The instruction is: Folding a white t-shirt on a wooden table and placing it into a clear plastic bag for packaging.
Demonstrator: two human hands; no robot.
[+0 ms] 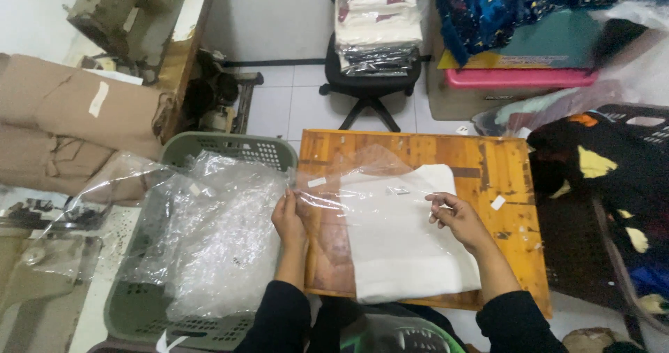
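Step in hand: judged as bagging a folded cloth, with the bag being held over it and not yet around it.
Left hand [288, 217]: closed in a pinch on the left edge of the clear plastic bag [362, 186], at the left border of the desk [512, 227].
Right hand [456, 217]: fingers bent and half closed, tips on the right edge of the same bag; cannot tell if a firm pinch or only a touch.
Clear plastic bag: stretched flat between both hands, lying above the upper half of the folded white cloth [404, 245].
Folded white cloth: flat on the wooden desk, near edge reaching the front border of the desk.
Next move, as judgement: needs the mouth of the bag opened and lined up with one edge of the cloth; thin film looks easy to slip or wrinkle.
Left side: green basket [237, 147] just beside the desk, filled with more loose plastic bags [209, 241].
Far: black chair [369, 81] carrying a stack of packed cloths [380, 18], well apart from the hands.
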